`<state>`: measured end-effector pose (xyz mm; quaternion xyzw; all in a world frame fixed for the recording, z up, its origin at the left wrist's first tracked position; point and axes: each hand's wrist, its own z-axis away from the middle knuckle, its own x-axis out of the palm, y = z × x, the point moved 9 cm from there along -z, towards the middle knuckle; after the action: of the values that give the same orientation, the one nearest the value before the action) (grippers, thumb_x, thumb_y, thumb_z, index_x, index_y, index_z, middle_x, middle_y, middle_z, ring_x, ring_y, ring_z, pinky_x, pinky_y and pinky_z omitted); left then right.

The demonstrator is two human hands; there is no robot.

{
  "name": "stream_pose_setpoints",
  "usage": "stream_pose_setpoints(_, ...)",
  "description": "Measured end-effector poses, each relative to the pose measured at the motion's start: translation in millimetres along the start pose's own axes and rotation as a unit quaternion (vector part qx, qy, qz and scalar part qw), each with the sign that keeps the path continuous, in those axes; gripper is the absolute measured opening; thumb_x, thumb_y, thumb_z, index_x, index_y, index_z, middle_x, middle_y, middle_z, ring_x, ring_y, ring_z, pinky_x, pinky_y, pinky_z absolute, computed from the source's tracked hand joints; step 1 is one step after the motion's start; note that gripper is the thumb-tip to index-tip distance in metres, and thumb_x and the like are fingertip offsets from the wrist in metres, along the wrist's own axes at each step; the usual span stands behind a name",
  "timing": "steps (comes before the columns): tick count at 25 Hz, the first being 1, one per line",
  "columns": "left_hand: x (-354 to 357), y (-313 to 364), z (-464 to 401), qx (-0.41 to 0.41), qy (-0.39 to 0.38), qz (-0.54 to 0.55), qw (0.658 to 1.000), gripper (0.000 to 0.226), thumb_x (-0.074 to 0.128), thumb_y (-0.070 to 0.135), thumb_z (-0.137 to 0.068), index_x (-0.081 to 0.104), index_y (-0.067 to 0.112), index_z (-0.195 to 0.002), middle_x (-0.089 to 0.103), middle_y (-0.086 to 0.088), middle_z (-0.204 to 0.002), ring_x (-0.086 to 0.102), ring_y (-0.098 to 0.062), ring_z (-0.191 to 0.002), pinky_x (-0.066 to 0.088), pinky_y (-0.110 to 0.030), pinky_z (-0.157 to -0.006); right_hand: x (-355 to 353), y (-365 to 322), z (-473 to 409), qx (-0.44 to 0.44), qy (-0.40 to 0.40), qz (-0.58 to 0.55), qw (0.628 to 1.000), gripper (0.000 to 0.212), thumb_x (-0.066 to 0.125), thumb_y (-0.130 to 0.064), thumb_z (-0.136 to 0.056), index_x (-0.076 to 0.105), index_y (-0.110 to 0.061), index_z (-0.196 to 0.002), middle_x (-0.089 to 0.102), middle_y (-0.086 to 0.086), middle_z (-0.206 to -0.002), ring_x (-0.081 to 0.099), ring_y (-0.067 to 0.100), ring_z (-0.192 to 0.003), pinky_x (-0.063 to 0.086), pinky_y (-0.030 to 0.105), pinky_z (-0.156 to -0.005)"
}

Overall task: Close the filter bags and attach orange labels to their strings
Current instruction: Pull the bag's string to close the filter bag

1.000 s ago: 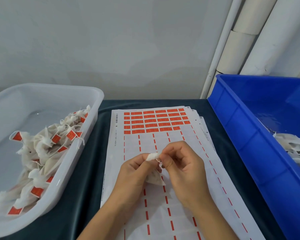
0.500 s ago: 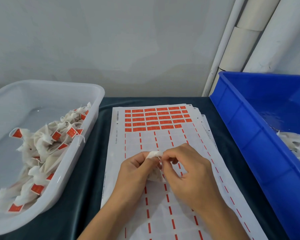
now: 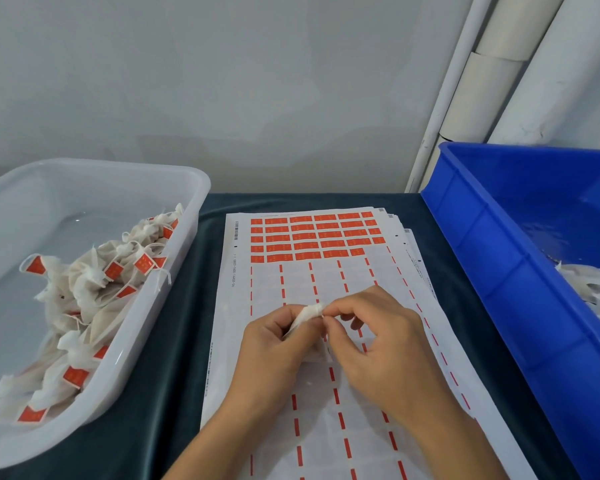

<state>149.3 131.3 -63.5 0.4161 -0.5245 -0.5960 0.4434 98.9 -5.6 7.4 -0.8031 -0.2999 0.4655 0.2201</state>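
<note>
**A:** We sit at a table (image 3: pixel 174 375) draped in dark cloth, against a pale grey wall with white pipes in the corner. Where are we with this bag?

**B:** Our left hand (image 3: pixel 274 344) grips the filter bag (image 3: pixel 307 315) around its gathered neck, and our right hand (image 3: pixel 374 337) pinches just at the tip of that neck, where the string should be; the string itself is too fine for us to make out. Both grips are pressed together, fingers curled in.

**A:** What has changed in the last second?

**B:** Little in place. The bag stays between the two grips, but the bunched neck has been drawn out narrower and now pokes up between our thumbs. We judge that the closing is nearly done.

**A:** And the labels?

**B:** Straight beyond our grips, on the far end of the label sheet (image 3: pixel 326 427) beneath our hands, the remaining orange labels (image 3: pixel 312 237) sit in rows. The part of the sheet under the grips is already stripped bare.

**A:** Where do finished ones go?

**B:** Well off to the left of our grips, the clear tub (image 3: pixel 125 368) holds a heap of tagged bags. To the right, the blue crate (image 3: pixel 492 271) holds what look like untagged ones.
</note>
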Motion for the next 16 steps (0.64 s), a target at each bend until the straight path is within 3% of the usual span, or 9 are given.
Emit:
stream_pose_setpoints(4, -1, 1, 0, 0.025, 0.01, -0.037, 0.999, 0.019, 0.066, 0.035, -0.097, 0.08, 0.031, -0.084, 0.075, 0.0, -0.077, 0.069, -0.017, -0.073, 0.057, -0.021, -0.067, 0, -3, -2, -0.041, 0.004, 0.069, 0.997, 0.011, 0.081, -0.017, -0.088, 0.074, -0.021, -0.095, 0.068, -0.011, -0.098, 0.059, 0.004, -0.093, 0.053, 0.017, -0.081)
stream_pose_setpoints(10, -1, 0, -2, 0.037, 0.017, -0.081, 0.996, 0.018, 0.067, 0.04, -0.097, 0.079, 0.036, -0.084, 0.076, 0.006, -0.078, 0.07, -0.017, -0.076, 0.059, -0.028, -0.069, 10, -16, -1, -0.097, -0.007, 0.164, 0.982, 0.009, 0.072, -0.013, -0.092, 0.064, -0.013, -0.09, 0.061, -0.002, -0.097, 0.057, 0.016, -0.092, 0.057, 0.03, -0.072)
stream_pose_setpoints(13, 0, 1, -2, 0.037, 0.009, -0.092, 0.995, 0.019, 0.066, 0.038, -0.097, 0.079, 0.037, -0.083, 0.076, 0.009, -0.077, 0.071, -0.012, -0.075, 0.057, -0.017, -0.066, 14, -14, -1, -0.083, -0.034, 0.156, 0.984, 0.007, 0.061, -0.017, -0.097, 0.059, -0.016, -0.091, 0.057, -0.004, -0.098, 0.053, 0.014, -0.092, 0.055, 0.028, -0.072)
stream_pose_setpoints(16, 0, 6, -1, 0.045, -0.013, -0.082, 0.996, 0.018, 0.067, 0.032, -0.096, 0.079, 0.035, -0.082, 0.076, 0.005, -0.076, 0.07, -0.014, -0.073, 0.056, -0.019, -0.065, 16, -8, -3, -0.043, -0.058, 0.102, 0.992, 0.01, 0.058, -0.021, -0.096, 0.05, -0.024, -0.09, 0.049, -0.013, -0.097, 0.047, 0.008, -0.092, 0.049, 0.022, -0.073)
